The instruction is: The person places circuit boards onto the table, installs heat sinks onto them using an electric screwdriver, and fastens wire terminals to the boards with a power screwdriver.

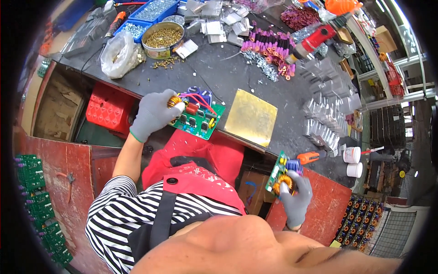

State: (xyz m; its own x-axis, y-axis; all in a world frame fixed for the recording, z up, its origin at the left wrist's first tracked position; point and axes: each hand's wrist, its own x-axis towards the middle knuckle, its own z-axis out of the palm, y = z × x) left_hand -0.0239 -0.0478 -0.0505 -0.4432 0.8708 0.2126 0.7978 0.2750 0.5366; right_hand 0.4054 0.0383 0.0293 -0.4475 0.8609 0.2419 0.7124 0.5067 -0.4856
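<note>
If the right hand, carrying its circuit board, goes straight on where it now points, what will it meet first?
Probably the orange-handled tool on the bench, ahead of the right hand, though depth is unclear.

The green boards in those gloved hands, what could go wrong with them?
The board in the left hand seems to stick out past the edge of the bench, so it might drop if the grip slips. The right hand holds the other board, touching its copper coil, which could loosen if squeezed. Loose screws lie beside the round tin; one might get caught under a board.
</note>
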